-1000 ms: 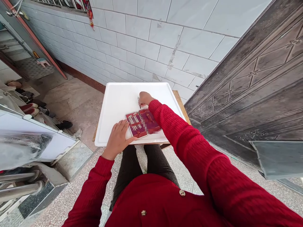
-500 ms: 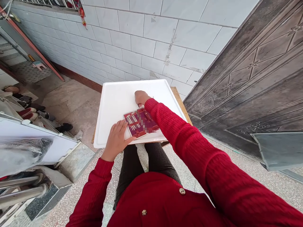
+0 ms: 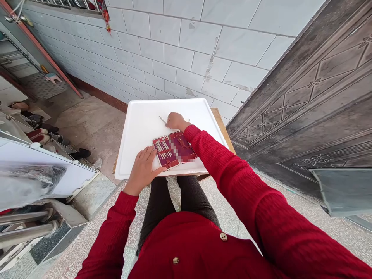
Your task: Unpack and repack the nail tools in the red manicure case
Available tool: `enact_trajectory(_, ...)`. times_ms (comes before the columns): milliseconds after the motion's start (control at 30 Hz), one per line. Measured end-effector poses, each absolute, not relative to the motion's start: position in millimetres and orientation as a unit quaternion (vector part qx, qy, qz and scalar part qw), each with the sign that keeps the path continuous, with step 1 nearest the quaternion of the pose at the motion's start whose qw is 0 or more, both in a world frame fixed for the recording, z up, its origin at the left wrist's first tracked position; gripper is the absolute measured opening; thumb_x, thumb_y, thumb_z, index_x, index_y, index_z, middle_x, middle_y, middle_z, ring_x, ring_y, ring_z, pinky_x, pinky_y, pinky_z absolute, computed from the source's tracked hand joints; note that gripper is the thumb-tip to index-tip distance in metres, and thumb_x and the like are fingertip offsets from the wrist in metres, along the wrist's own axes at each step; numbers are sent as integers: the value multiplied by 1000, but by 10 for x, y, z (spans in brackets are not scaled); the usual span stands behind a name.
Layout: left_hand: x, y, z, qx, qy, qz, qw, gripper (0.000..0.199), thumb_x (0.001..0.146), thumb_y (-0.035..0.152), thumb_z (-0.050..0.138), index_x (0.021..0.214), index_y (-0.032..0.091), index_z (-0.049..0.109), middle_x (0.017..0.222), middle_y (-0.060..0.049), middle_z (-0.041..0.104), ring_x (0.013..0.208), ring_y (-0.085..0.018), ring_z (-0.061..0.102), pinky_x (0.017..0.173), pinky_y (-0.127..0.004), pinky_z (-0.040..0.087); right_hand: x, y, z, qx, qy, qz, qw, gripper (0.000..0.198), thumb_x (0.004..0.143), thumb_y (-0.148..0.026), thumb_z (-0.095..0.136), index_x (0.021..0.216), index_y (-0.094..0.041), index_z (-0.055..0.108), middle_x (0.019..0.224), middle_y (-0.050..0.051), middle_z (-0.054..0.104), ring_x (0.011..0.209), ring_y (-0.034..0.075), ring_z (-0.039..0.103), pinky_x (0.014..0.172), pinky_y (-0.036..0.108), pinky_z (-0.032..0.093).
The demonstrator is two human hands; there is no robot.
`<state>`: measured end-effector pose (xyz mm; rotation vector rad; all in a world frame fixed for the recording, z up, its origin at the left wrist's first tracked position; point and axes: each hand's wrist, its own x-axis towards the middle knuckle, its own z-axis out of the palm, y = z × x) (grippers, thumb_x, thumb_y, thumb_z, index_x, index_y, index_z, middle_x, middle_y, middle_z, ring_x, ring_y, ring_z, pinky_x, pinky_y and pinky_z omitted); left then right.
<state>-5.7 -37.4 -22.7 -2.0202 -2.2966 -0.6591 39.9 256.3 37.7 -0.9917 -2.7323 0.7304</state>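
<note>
An open manicure set case (image 3: 182, 149), dark red and purple inside, lies on the white tray (image 3: 139, 112). Several slim silver tools sit in its left half; part of the right half is pixelated. My left hand (image 3: 142, 164) rests at the case's left edge, fingers stretched out and thumb along the near corner. Beyond the case, my right hand (image 3: 176, 121) is closed, low over the tray. A slim metal tool (image 3: 162, 119) sticks out to the left from its fingertips; its exact kind is too small to tell. Something small shows just right of that hand.
The tray stands on a wooden surface (image 3: 216, 114) against a tiled wall (image 3: 177, 54). A dark patterned metal door (image 3: 290, 108) is at the right. Shoes (image 3: 39, 135) fill a rack at the left.
My right hand has shifted slightly right and turned, and the slim metal tool now shows at its fingertips. My left hand stays at the case. The view has moved a little.
</note>
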Motion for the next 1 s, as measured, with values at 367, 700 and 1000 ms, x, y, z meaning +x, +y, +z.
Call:
enact_trajectory(367,-33,-363,-216,-645,-734,-210,-1,76,98,67,59,156,19,44,162,-20,48,152,-40,43,125,-62,35,1115,2122,178,-242,-701,658,134,28,77,-12,83,95,-16,63,59,-3,67,51,11,63,48,18,53)
enact_trajectory(700,-3,-350,-235,-641,-734,-224,-6,78,98,66,59,156,17,44,163,-19,49,153,-38,42,128,-60,31,1218,1938,52,-199,-746,621,133,89,77,-10,71,161,-20,41,63,-10,66,52,12,66,50,19,55)
enact_trajectory(1000,-7,-359,-238,-645,-730,-223,4,78,99,69,55,154,15,45,162,-20,49,152,-38,42,128,-60,31,1125,1974,60,-204,-747,620,127,86,74,-12,73,156,-19,46,70,-7,70,54,12,67,50,19,55)
